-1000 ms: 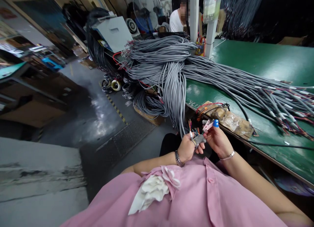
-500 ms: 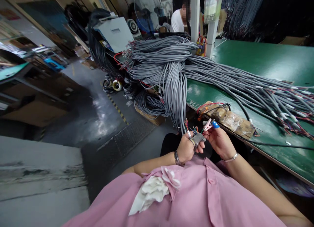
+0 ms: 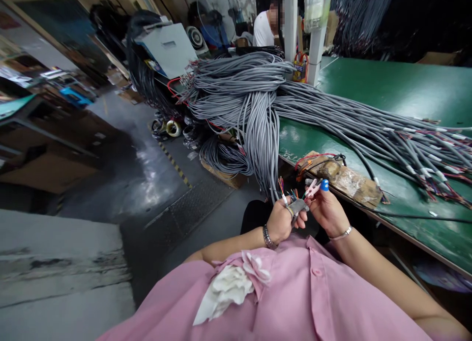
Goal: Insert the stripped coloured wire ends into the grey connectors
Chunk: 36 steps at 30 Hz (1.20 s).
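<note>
My left hand [image 3: 281,222], its thumb wrapped in a grey cover, is closed around the end of a grey cable [image 3: 273,193]. Stripped colored wires [image 3: 294,194] fan out above its fingers. Close by on the right, my right hand [image 3: 331,214] wears a blue cover [image 3: 324,184] on the thumb. Its fingers pinch a small pink piece that looks like a clip [image 3: 312,188], right by the wire ends. The fingertips of both hands almost meet, and the exact contact between clip and wires is too small to tell.
A thick bundle of grey cables [image 3: 236,80] lies across the green table [image 3: 387,85] and hangs over its edge. A taped brown block [image 3: 346,181] sits at the near edge with a black cable. Beyond are a fan [image 3: 216,14] and a person in white [image 3: 263,28].
The view has shifted slightly. My right hand and the pink clip have turned a little; my left hand keeps its hold on the cable.
</note>
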Motion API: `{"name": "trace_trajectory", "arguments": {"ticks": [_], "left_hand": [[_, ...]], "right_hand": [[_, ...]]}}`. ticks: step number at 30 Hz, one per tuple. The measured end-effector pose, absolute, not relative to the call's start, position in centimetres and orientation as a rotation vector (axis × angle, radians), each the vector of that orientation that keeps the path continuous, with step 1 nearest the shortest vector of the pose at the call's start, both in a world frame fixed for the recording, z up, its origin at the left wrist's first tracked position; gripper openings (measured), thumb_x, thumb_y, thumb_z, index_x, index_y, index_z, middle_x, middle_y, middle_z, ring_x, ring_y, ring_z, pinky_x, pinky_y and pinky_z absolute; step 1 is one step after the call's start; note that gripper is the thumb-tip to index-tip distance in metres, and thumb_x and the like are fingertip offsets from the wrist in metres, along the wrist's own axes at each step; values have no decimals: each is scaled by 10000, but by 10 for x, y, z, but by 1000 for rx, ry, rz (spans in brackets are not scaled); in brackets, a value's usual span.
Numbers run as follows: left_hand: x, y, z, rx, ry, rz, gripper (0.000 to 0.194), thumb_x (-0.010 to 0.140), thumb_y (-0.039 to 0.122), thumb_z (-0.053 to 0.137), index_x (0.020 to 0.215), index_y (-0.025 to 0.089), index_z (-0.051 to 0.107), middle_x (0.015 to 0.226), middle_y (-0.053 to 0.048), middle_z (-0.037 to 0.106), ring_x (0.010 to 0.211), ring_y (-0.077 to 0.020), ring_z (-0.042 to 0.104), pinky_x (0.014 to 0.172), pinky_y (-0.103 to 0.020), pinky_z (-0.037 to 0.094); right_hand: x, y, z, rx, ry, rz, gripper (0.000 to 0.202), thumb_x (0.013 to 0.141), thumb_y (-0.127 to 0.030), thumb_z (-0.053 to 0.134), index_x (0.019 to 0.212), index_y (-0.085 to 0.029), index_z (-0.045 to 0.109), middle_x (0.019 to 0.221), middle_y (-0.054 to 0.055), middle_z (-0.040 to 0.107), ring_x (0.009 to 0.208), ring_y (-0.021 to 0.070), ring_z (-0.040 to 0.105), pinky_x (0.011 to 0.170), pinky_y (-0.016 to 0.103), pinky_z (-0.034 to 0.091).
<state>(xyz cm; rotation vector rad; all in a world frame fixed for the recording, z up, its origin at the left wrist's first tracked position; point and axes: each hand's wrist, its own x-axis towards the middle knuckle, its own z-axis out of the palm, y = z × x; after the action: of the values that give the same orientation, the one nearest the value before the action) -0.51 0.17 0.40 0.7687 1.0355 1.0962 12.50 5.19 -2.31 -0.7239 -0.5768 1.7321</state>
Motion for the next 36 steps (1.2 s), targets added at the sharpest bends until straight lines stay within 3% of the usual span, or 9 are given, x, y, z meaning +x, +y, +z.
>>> {"name": "trace_trajectory", "arguments": {"ticks": [5, 12, 19, 24, 28, 36], "left_hand": [[-6, 1, 1, 766, 1041, 1096, 333, 756, 450, 625, 703, 126, 568, 532, -11, 600, 366, -85, 523, 340, -182, 272], [-10, -6, 2, 821, 1028, 1113, 330, 761, 450, 632, 712, 131, 564, 556, -12, 615, 380, -84, 535, 354, -181, 294], [-12, -10, -1, 879, 1047, 1155, 332, 774, 451, 625, 715, 129, 569, 575, -15, 623, 398, -85, 550, 367, -180, 316], [-11, -6, 3, 954, 1116, 1165, 350, 794, 474, 595, 713, 135, 573, 609, -22, 635, 417, -81, 556, 375, -177, 338], [-11, -2, 7, 1107, 1211, 1205, 327, 793, 467, 602, 751, 144, 582, 631, -28, 643, 459, -94, 582, 412, -185, 397], [-15, 2, -2, 1372, 1286, 1218, 251, 813, 382, 587, 698, 159, 589, 642, -26, 630, 508, -97, 585, 494, -201, 438]], "right_hand": [[124, 48, -17, -735, -557, 1766, 371, 751, -582, 636, 783, -215, 675, 694, 7, 609, 544, 132, 513, 540, 269, 471], [130, 40, -13, -637, -518, 1951, 521, 786, -689, 490, 867, -214, 687, 818, 36, 649, 622, 133, 548, 580, 262, 484], [133, 38, -6, -682, -586, 1941, 305, 818, -503, 607, 871, -213, 686, 839, 25, 661, 631, 113, 544, 581, 239, 472], [135, 41, -7, -720, -596, 1909, 347, 802, -550, 600, 827, -213, 676, 808, 26, 651, 646, 126, 553, 583, 250, 482], [135, 44, -12, -748, -534, 1910, 293, 795, -501, 640, 863, -219, 680, 724, 3, 618, 645, 123, 549, 586, 234, 489], [131, 47, -15, -785, -468, 1813, 268, 754, -455, 707, 872, -216, 691, 783, 1, 658, 677, 119, 567, 586, 221, 484]]}}
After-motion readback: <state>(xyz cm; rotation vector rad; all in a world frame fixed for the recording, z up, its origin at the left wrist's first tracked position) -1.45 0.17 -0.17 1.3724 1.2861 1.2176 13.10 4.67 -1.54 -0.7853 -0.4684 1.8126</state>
